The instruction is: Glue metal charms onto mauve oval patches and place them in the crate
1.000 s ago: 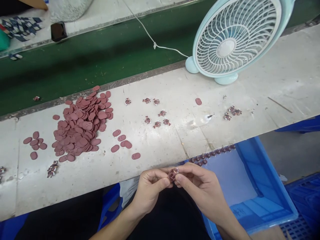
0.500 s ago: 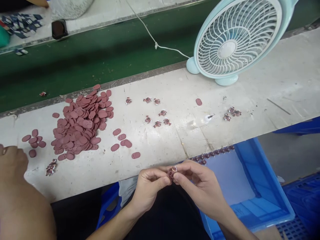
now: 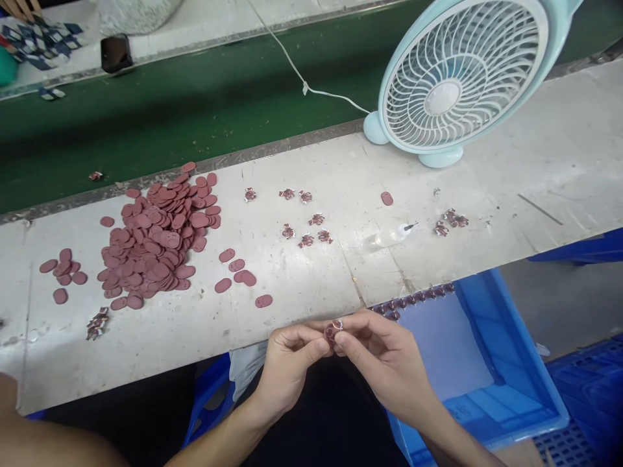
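A small brown-red figurine piece (image 3: pixel 333 331) with a light trim is pinched between both my hands, just in front of the table edge. My left hand (image 3: pixel 292 363) grips it from the left with thumb and fingertips. From the other side, my right hand (image 3: pixel 382 360) closes thumb and index finger on it. The fingers cover much of the piece. On the table beyond lie several similar small figurine pieces (image 3: pixel 306 240) and a large heap of flat oval reddish-brown pieces (image 3: pixel 153 240). A clear bottle with a dark thin tip (image 3: pixel 396 235) lies to their right.
A blue bin (image 3: pixel 528 363) with rows of small brown pieces stands below the table at right. A pale blue fan (image 3: pixel 442 97) rests on the table. Behind runs a green belt (image 3: pixel 219 104). Another person's arm (image 3: pixel 53 434) shows at lower left.
The other person's hand at left has drawn back from the table toward the lower left. A small piece on the green belt has shifted right. My hands keep the same hold.
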A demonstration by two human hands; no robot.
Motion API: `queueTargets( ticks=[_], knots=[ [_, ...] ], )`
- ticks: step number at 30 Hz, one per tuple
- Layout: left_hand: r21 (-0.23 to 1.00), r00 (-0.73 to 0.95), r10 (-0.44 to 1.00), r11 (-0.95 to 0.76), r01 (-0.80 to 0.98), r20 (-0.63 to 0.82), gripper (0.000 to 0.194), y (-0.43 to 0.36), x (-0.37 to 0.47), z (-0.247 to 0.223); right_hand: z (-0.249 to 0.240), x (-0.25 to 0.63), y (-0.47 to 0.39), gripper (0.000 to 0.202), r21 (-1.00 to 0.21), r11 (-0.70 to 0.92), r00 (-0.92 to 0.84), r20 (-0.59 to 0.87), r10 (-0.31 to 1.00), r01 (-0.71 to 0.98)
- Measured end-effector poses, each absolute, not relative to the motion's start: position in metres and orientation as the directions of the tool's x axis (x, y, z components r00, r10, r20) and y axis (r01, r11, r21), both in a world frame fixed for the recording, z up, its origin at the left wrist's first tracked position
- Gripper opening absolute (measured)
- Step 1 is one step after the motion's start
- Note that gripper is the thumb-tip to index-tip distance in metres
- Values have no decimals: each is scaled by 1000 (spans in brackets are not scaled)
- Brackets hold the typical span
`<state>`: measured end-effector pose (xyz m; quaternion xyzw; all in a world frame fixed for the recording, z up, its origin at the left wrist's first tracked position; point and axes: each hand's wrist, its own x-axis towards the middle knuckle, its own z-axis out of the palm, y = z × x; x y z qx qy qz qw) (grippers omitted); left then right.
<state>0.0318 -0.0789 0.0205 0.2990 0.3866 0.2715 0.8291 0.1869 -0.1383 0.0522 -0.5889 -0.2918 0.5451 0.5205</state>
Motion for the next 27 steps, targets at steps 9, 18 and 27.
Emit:
queueTargets(
  ticks=[9, 18, 27],
  knots=[
    [752, 532, 713, 630, -197, -458, 13, -83, 34, 14, 40, 184, -138, 10, -910, -251, 254, -342, 905, -331],
    [950, 451, 892, -110, 292, -35, 26, -50, -18, 12, -6, 228, -203, 18, -912, -205, 569, -385, 727, -354],
    [508, 527, 850, -450, 734, -7, 29, 4, -55, -1, -118, 277, -304, 28, -738, -675, 757, -444, 480, -5]
  ],
)
